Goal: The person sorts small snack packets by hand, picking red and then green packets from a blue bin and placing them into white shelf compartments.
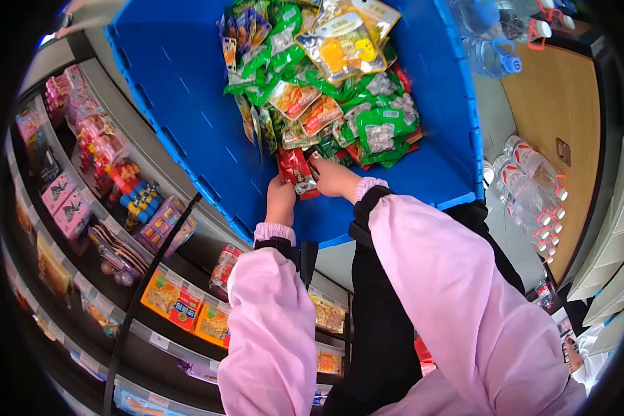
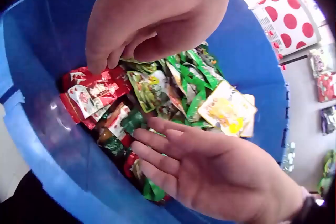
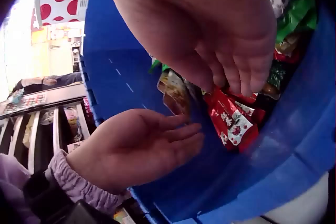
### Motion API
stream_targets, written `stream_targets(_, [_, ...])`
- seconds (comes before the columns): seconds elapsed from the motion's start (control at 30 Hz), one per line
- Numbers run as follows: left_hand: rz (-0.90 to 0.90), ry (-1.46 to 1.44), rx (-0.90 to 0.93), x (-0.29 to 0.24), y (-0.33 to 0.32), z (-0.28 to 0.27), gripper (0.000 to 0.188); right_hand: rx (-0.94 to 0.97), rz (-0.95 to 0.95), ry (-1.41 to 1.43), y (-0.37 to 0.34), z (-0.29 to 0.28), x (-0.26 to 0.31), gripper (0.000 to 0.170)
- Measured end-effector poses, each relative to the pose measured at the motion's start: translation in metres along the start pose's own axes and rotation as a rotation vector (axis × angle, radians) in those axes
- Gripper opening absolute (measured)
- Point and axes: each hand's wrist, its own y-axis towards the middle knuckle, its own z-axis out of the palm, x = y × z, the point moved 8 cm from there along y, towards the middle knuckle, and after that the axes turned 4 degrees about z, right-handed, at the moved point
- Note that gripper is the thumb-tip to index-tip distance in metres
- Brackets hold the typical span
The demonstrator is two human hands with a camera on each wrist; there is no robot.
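Observation:
Inside the blue crate (image 1: 177,104), red packets (image 1: 297,170) (image 2: 100,92) (image 3: 231,119) lie at the near end. My left hand (image 1: 281,201) (image 2: 157,14) (image 3: 142,148) is at their left side, its fingers loosely bent; the right wrist view shows it with nothing in the palm. From the other side, my right hand (image 1: 334,179) (image 2: 226,174) (image 3: 210,24) reaches down to the red packets, fingers relaxed; its fingertips overlap them in the right wrist view, and contact is unclear. Green packets (image 1: 385,132) and yellow-and-white packets (image 1: 343,48) are heaped beyond.
Shelves of boxed and bagged goods (image 1: 180,301) stand left of the crate. Large water bottles (image 1: 527,180) are on the right, with more (image 1: 492,55) at the upper right. The crate's wall (image 2: 58,155) rises close around both hands.

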Motion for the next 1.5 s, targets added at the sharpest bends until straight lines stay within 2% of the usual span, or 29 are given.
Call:
stream_targets(0.03, [0.012, 0.026, -0.019, 0.005, 0.006, -0.003, 0.036, -0.037, -0.009, -0.077, 0.005, 0.000, -0.001, 0.037])
stream_targets(0.1, [0.040, 0.079, -0.051, 0.013, 0.015, -0.006, 0.036, 0.004, 0.101, -0.084, 0.014, 0.007, -0.014, 0.040])
stream_targets(0.2, [0.064, 0.256, -0.035, 0.018, 0.022, -0.005, 0.037, -0.001, 0.103, -0.070, 0.030, 0.023, -0.027, 0.040])
stream_targets(0.3, [0.107, 0.409, -0.073, 0.013, 0.027, -0.006, 0.032, 0.025, 0.139, -0.206, 0.030, 0.018, -0.018, 0.038])
stream_targets(0.43, [0.119, 0.540, -0.034, 0.024, 0.039, -0.021, 0.031, 0.250, 0.059, -0.336, 0.039, 0.027, -0.008, 0.028])
stream_targets(0.47, [0.105, 0.502, -0.005, 0.029, 0.040, -0.025, 0.033, 0.205, -0.008, -0.306, 0.037, 0.024, -0.003, 0.024])
stream_targets(0.57, [0.023, 0.556, -0.073, 0.023, 0.028, -0.031, 0.027, 0.274, 0.022, -0.350, 0.038, 0.030, -0.011, 0.026])
stream_targets(0.6, [0.022, 0.514, -0.112, 0.015, 0.020, -0.030, 0.025, 0.282, -0.038, -0.353, 0.040, 0.035, -0.014, 0.032])
stream_targets(0.7, [0.053, 0.389, -0.192, -0.001, -0.001, -0.026, 0.019, 0.179, -0.102, -0.378, 0.021, 0.020, 0.006, 0.035])
stream_targets(0.77, [0.123, 0.310, -0.196, -0.003, -0.007, -0.026, 0.017, 0.196, -0.036, -0.263, 0.016, 0.019, 0.007, 0.036])
stream_targets(0.83, [0.126, 0.097, -0.139, -0.006, -0.018, -0.020, 0.015, 0.244, 0.051, -0.162, 0.006, 0.014, 0.010, 0.038])
stream_targets(0.87, [0.126, -0.009, -0.111, -0.007, -0.024, -0.018, 0.015, 0.166, -0.004, -0.101, 0.008, 0.014, 0.008, 0.039])
stream_targets(1.0, [0.176, -0.273, 0.011, -0.048, -0.072, 0.003, 0.024, 0.064, -0.162, 0.158, -0.022, -0.015, 0.034, 0.040])
stream_targets(1.03, [0.232, -0.288, 0.018, -0.063, -0.085, 0.007, 0.024, 0.105, -0.186, 0.164, -0.034, -0.023, 0.045, 0.043])
stream_targets(1.1, [0.284, -0.342, -0.002, -0.087, -0.109, 0.012, 0.022, 0.105, -0.171, 0.417, -0.065, -0.040, 0.060, 0.047])
stream_targets(1.17, [0.291, -0.350, 0.078, -0.119, -0.140, 0.038, 0.032, 0.145, -0.242, 0.554, -0.098, -0.062, 0.078, 0.044])
stream_targets(1.23, [0.326, -0.359, 0.209, -0.146, -0.169, 0.069, 0.039, 0.073, -0.326, 0.813, -0.135, -0.096, 0.089, 0.041])
stream_targets(1.27, [0.365, -0.246, 0.291, -0.153, -0.179, 0.082, 0.047, 0.064, -0.316, 0.852, -0.153, -0.111, 0.091, 0.037])
stream_targets(1.37, [0.375, -0.187, 0.412, -0.181, -0.217, 0.138, 0.047, -0.047, -0.318, 0.964, -0.205, -0.156, 0.085, 0.039])
stream_targets(1.5, [0.476, -0.059, 0.513, -0.208, -0.253, 0.214, 0.043, -0.405, -0.352, 0.720, -0.283, -0.218, 0.062, 0.037])
